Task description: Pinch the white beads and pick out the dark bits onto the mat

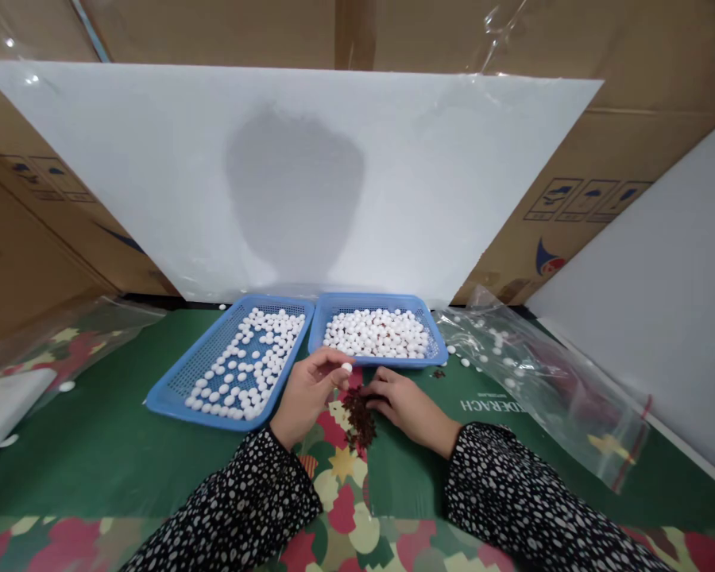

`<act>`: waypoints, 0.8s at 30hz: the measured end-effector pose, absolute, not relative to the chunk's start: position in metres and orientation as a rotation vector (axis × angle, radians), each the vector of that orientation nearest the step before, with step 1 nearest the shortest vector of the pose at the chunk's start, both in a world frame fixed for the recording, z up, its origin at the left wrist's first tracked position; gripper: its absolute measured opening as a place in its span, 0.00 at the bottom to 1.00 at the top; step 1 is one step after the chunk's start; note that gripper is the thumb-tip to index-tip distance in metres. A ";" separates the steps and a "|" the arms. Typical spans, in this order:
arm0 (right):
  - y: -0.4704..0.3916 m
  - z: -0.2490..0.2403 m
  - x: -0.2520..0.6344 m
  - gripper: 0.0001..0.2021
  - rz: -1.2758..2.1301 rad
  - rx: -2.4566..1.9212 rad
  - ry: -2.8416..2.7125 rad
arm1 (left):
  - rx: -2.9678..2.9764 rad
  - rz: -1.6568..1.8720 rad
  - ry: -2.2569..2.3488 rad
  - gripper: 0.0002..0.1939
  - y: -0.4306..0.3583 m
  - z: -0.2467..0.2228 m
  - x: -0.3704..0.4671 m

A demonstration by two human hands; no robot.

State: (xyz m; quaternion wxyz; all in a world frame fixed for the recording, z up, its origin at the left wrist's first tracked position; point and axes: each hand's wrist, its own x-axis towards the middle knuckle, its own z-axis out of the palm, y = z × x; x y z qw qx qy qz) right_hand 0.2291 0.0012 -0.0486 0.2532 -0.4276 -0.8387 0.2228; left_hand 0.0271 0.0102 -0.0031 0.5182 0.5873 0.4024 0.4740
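A white ball (346,368) is pinched between the left hand's (306,395) thumb and finger, just before the right basket (366,361). The right hand's (406,403) curled fingers touch the brown bits (359,419). The left basket (175,403) holds more balls (244,366).

Head view looks forward and down, apparently from close above.

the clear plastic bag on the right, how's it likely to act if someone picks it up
The clear plastic bag would probably flop and crumple, since its thin film already lies wrinkled. It looks light for its spread, being see-through sheet. The loose white pieces seen around it might roll or scatter, as they look small and rounded.
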 end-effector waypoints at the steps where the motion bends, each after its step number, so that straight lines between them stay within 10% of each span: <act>1: 0.002 -0.049 0.229 0.08 0.602 -1.178 -2.270 | 1.387 1.106 0.975 0.11 0.010 -0.004 0.028; 24: -0.005 -0.034 0.221 0.05 1.258 -0.982 -1.466 | 1.274 1.101 0.975 0.11 0.011 -0.011 0.030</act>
